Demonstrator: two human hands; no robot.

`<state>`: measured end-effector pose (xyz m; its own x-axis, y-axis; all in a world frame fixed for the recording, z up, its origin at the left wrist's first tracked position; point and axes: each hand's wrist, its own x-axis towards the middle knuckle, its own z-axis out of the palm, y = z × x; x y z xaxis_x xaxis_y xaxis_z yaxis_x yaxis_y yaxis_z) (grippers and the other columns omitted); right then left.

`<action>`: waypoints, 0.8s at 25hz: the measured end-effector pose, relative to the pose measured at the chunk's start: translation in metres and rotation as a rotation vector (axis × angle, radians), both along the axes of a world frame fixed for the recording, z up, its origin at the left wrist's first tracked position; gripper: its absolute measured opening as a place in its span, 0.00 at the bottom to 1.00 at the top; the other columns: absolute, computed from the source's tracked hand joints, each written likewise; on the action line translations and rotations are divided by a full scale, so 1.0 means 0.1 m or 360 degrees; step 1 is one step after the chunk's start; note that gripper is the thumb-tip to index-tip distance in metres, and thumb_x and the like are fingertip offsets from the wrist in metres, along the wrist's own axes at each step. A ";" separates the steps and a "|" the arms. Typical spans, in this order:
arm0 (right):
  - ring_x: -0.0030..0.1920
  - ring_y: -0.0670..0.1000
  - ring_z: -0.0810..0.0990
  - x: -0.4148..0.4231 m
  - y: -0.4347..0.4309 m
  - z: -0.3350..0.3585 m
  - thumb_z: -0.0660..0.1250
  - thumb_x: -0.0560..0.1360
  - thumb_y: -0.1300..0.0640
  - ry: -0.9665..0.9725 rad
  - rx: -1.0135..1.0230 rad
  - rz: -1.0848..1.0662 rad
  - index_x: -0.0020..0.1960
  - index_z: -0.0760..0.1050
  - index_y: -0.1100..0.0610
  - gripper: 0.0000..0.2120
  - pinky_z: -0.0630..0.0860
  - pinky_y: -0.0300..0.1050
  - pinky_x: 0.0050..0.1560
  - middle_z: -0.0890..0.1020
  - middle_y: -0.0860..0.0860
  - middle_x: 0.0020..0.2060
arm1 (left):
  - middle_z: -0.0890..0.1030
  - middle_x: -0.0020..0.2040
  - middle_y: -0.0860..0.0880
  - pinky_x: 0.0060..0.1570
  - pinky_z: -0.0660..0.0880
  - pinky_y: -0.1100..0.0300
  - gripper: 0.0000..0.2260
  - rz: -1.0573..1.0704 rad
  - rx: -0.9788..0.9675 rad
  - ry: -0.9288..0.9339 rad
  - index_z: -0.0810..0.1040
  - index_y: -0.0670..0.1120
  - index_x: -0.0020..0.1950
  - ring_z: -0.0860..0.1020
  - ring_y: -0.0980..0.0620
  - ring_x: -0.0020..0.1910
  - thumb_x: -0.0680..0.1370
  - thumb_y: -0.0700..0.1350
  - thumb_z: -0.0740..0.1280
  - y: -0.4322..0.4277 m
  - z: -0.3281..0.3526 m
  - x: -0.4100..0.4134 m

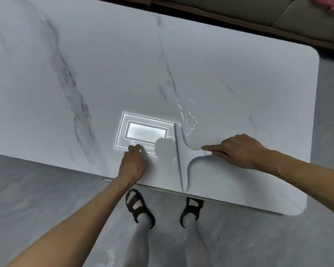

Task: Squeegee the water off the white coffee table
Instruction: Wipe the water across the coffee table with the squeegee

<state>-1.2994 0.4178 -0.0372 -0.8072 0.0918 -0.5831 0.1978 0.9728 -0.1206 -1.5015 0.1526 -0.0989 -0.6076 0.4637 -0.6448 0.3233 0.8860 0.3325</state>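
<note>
A white marble-patterned coffee table [229,74] fills most of the head view. A white squeegee [183,157] lies on it near the front edge, its long blade running from the middle of the table toward me. My right hand [239,151] grips the squeegee's handle from the right. Water droplets [187,116] glisten just beyond the blade's far end. My left hand [134,160] rests on the table to the left of the blade, fingers curled, holding nothing.
A bright reflection of a ceiling light [145,132] shows on the tabletop by my left hand. A grey sofa [278,14] stands beyond the far edge. My feet in black sandals [139,205] stand on the grey floor at the front edge.
</note>
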 end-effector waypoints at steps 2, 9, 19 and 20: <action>0.50 0.57 0.81 -0.13 -0.36 -0.13 0.46 0.82 0.41 0.0018 -0.0153 0.0148 0.73 0.58 0.32 0.20 0.67 0.45 0.43 0.83 0.51 0.51 | 0.72 0.63 0.41 0.54 0.69 0.50 0.21 0.0030 -0.0027 0.0013 0.65 0.44 0.69 0.74 0.38 0.58 0.75 0.39 0.59 -0.06 -0.06 0.03; 0.54 0.57 0.80 -0.04 -0.14 -0.28 0.49 0.83 0.44 -0.0116 -0.0125 0.0190 0.73 0.58 0.31 0.19 0.69 0.47 0.48 0.81 0.51 0.54 | 0.56 0.75 0.32 0.68 0.64 0.37 0.34 0.0140 -0.0299 -0.0125 0.53 0.43 0.78 0.61 0.28 0.71 0.75 0.40 0.64 0.10 -0.29 0.21; 0.48 0.53 0.81 -0.22 -0.10 0.00 0.48 0.82 0.41 0.0020 -0.0144 0.0092 0.71 0.60 0.29 0.18 0.65 0.43 0.40 0.83 0.46 0.49 | 0.79 0.60 0.40 0.56 0.76 0.48 0.21 0.0443 -0.0014 0.0095 0.67 0.43 0.70 0.77 0.36 0.57 0.77 0.38 0.57 -0.19 -0.03 -0.06; 0.48 0.54 0.81 -0.43 -0.35 -0.07 0.49 0.82 0.42 0.0035 -0.0229 0.0140 0.71 0.61 0.30 0.18 0.66 0.44 0.40 0.83 0.47 0.49 | 0.80 0.61 0.42 0.55 0.76 0.49 0.21 0.0602 0.0043 0.0155 0.67 0.45 0.70 0.78 0.37 0.57 0.76 0.37 0.58 -0.30 0.00 -0.16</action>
